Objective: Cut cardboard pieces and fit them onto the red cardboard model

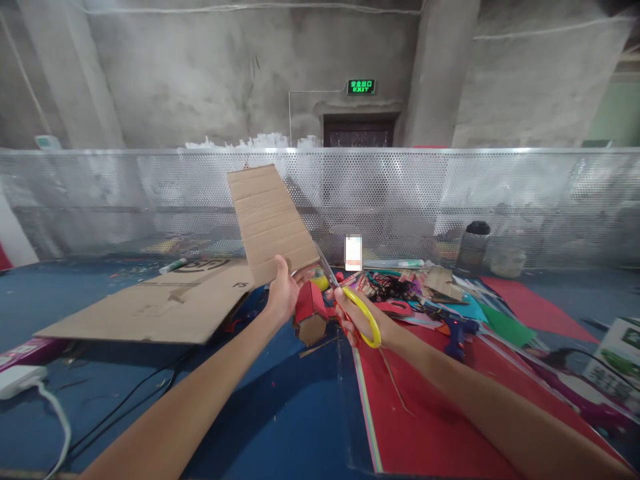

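Observation:
My left hand (284, 293) grips the lower end of a tapered piece of cardboard (273, 220), thumb on its near face, holding it tilted above the table. My right hand (356, 313) is closed round a pair of scissors (369, 319) with yellow and red handles. The scissor blades point up and left and meet the cardboard's lower right edge; whether they are parted I cannot tell. Just below and between my hands, a red-covered cardboard form (310, 312) with a bare, many-sided end rests on the blue table.
A large cardboard sheet (150, 300) lies to the left, near a white power strip (23, 381). Red paper sheets (425, 407) cover the right front. A blue glue gun (456, 333), craft scraps (395, 287) and a dark bottle (474, 247) stand or lie farther right. Behind runs a perforated metal screen (200, 193).

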A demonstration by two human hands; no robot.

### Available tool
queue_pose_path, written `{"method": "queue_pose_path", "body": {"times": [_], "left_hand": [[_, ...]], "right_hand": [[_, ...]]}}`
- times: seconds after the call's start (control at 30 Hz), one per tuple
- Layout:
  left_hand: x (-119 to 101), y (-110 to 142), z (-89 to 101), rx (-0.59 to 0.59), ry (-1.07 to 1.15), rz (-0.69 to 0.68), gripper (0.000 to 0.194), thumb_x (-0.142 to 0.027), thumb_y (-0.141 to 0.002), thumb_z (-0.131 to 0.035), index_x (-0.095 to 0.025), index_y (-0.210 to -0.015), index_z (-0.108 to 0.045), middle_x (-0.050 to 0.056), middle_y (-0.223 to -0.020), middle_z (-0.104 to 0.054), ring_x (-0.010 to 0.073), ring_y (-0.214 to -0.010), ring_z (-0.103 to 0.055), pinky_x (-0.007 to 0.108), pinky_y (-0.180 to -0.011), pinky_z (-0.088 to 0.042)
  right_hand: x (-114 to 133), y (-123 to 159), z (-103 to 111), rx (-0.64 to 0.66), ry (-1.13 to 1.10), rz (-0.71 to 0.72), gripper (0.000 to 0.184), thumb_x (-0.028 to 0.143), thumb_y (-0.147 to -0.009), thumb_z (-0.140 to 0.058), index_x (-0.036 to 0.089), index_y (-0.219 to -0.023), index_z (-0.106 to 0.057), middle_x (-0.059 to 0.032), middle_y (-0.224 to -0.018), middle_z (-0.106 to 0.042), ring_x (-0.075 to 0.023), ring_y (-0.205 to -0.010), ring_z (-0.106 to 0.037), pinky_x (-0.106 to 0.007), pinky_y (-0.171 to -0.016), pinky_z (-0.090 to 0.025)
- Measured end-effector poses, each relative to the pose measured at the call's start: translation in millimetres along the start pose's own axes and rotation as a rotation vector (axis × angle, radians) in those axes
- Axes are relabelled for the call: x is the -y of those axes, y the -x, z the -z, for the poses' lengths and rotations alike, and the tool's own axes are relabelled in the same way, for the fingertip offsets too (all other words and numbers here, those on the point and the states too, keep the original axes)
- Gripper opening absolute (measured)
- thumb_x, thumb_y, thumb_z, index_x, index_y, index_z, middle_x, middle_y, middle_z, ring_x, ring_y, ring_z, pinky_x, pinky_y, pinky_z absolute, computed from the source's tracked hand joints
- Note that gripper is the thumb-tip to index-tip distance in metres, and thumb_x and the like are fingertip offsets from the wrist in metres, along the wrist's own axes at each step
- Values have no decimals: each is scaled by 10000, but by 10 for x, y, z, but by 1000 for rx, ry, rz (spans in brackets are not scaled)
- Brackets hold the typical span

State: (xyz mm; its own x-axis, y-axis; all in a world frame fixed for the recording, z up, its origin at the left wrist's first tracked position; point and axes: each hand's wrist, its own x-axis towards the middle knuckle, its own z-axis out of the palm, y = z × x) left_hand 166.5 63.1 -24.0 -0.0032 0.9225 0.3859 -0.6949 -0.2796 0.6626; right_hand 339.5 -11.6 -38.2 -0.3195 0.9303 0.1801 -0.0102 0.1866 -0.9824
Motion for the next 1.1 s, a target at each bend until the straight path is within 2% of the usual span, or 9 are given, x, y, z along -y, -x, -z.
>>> {"method": "queue_pose_path", "body": {"times": [0.27, 0.53, 0.67, 0.8, 1.1], "left_hand": [[-7, 36, -22, 7, -39, 1, 525, -562, -1030, -422, -171, -1306, -638, 141, -1301, -707, 249, -1163, -697, 334, -975, -553], [9, 15, -18, -77, -28, 27, 471, -500, -1006, -540, -170, -1333, -618, 144, -1226, -741, 250, -1066, -739, 333, -903, -581], [35, 32, -12, -50, -48, 56, 418, -448, -1010, -559, -135, -1271, -649, 151, -1159, -763, 253, -1055, -744, 359, -948, -575], [38, 45, -4, -19, -67, 56, 381, -433, -1015, -553, -136, -1223, -670, 149, -1162, -763, 252, -1071, -740, 357, -967, -573], [38, 64, -5, -17, -62, 96, 446, -485, -994, -574, -94, -1175, -689, 184, -1117, -768, 252, -1054, -745, 372, -988, -567]], "right_hand": [[0, 25, -38, -37, 94, 15, 543, 752, -865, -556, 230, -995, -480, 109, -599, -439, -50, -325, -393, -176, -261, -409], [-18, 10, -47, -51, 89, 3, 589, 790, -839, -552, 233, -1010, -470, 113, -595, -451, -49, -313, -399, -173, -263, -399], [-57, 1, -26, -32, 48, 29, 606, 815, -850, -501, 237, -1028, -470, 108, -618, -465, -52, -328, -416, -175, -272, -399], [-72, -3, -31, -42, 24, 55, 610, 815, -828, -538, 236, -1005, -465, 116, -603, -452, -45, -324, -394, -166, -272, -382], [-93, 2, -61, -51, 49, 51, 585, 812, -873, -451, 237, -974, -467, 132, -508, -431, -73, -259, -389, -188, -240, -373]]}}
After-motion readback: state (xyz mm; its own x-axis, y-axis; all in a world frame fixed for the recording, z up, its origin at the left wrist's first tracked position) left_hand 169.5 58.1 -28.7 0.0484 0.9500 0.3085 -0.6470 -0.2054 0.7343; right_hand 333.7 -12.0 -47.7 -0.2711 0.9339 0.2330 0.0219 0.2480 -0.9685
